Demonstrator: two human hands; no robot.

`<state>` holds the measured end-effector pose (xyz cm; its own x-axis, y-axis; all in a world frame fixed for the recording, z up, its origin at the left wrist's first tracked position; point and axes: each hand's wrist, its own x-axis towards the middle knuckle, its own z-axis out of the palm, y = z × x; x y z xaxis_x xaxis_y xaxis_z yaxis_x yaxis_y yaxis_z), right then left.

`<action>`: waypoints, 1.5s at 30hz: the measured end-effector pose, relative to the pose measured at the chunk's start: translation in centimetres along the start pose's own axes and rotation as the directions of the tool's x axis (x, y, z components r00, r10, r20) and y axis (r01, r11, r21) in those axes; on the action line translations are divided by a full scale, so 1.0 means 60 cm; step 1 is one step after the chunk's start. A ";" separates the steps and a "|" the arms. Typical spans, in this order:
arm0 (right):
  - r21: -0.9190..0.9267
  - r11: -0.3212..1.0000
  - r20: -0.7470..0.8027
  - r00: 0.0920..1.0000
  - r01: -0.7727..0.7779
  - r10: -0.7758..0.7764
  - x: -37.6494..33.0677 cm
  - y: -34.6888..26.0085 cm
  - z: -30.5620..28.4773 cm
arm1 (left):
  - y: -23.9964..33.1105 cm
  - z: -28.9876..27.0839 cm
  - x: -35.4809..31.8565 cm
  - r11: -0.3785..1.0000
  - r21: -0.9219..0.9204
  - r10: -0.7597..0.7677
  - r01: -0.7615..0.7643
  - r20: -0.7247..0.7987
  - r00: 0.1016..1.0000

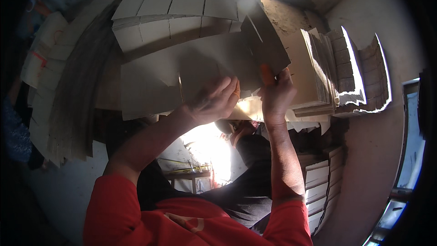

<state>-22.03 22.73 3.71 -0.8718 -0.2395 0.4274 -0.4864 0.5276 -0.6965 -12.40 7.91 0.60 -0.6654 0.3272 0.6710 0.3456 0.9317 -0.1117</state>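
Note:
In the middle lies a wide grey slotted cardboard sheet (150, 82), in shadow, with a slit near its lower edge. My left hand (216, 100) is closed at this sheet's near edge, its fingers curled together and partly hiding the edge. My right hand (276, 93) pinches the lower corner of a darker slotted cardboard strip (264, 38), which is tilted and crosses the right end of the sheet. Orange coverings show on a finger of each hand. Just beyond is a stack of cardboard strips with short slits (168, 7).
A long fanned row of cardboard strips (79, 77) runs down the left side. To the right stand upright cardboard bundles (318, 68), sunlit along their edges. More stacked cardboard (318, 182) sits low at right, beside the wall (373, 155). Bright light falls on the floor between my legs.

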 end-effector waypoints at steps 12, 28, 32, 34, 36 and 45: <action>0.238 0.966 0.049 0.995 -0.097 0.088 -0.005 0.011 0.017 | -0.227 0.088 0.087 0.898 0.326 -0.313 0.295 0.004 0.950; 0.252 0.965 0.083 0.995 -0.076 0.057 -0.013 0.008 0.009 | -0.282 0.093 0.101 0.966 -0.001 -0.258 0.260 -0.142 0.956; 0.224 0.975 0.064 0.998 -0.006 -0.008 -0.012 0.017 0.008 | -0.271 0.074 0.110 0.986 0.085 -0.132 0.145 -0.145 0.981; 0.574 0.807 0.077 0.990 -0.140 0.117 -0.011 0.021 0.020 | -0.261 0.074 0.107 0.983 0.148 -0.081 0.109 -0.186 0.979; 0.646 0.736 0.117 0.979 -0.202 0.167 -0.011 0.018 0.020 | -0.248 0.072 0.104 0.981 0.178 -0.047 0.082 -0.192 0.980; 0.530 0.825 0.171 0.978 -0.196 0.122 -0.011 0.006 0.014 | -0.171 0.041 0.086 0.993 0.121 0.002 0.013 -0.127 0.992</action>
<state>-21.69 22.38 2.70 -0.9217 -0.3095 0.2339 -0.2614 0.0500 -0.9639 -21.03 0.46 3.40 -0.5749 0.3067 0.7585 0.2544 0.9481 -0.1905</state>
